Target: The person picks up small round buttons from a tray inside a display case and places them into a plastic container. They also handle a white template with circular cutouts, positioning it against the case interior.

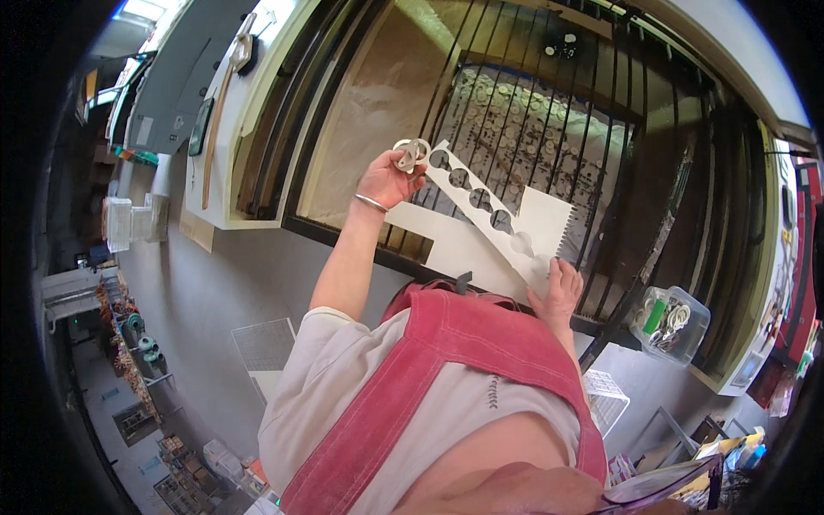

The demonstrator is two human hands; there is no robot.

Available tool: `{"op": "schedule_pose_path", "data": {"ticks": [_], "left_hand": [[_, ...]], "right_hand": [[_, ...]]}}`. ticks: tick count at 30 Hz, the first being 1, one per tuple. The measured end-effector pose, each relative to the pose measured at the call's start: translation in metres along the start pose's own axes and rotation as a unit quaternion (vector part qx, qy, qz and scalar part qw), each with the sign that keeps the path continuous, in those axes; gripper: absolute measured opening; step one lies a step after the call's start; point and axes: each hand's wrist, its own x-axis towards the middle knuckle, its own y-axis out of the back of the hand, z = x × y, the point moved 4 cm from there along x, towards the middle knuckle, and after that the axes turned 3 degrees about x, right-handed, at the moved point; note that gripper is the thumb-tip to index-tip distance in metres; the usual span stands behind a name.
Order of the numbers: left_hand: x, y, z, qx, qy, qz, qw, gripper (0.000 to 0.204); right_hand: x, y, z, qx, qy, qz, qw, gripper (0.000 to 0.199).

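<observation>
Here | left fingers clamp rings | right fingers clamp strip | toothed sheet, tub nearby

1. Punched strip: pale, smooth and flat, with a dull sheen; it looks like thin sheet metal.
2. Held rings: pale and smooth, seemingly metal.
3. Toothed sheet: white-looking, smooth, matt; its material cannot be told.
4. Bracelet: polished, silvery metal.
5. Apron: matt red cloth with stitched seams.
6. Shirt: soft, pale, matt cloth, creased.
7. Frame rail: black, apparently metal.
8. Tub: clear, glossy plastic.
9. Stick: light brown, seemingly wood.
10. Floor: smooth grey with a faint sheen.
</observation>
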Motion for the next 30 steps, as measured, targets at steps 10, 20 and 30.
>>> {"op": "schedule_pose_path", "data": {"ticks": [10, 20, 30], "left_hand": [[-0.021, -0.094, -0.058, 0.237, -0.009, -0.036, 0.971, 0.031], [-0.038, -0.105, -0.118, 0.380, 0.012, -0.045, 0.924, 0.028], [0.020, 0.042, 0.100, 0.439, -0.129, 0.202, 0.866, 0.029]], "right_hand": [[0.094, 0.033, -0.053, 0.468, -0.073, -0.043, 0.880, 0.069], [0.118, -0.020, -0.082, 0.735, -0.192, -0.048, 0.649, 0.018], [0.069, -0.066, -0.034, 0.552, -0.387, 0.044, 0.738, 0.015]]}}
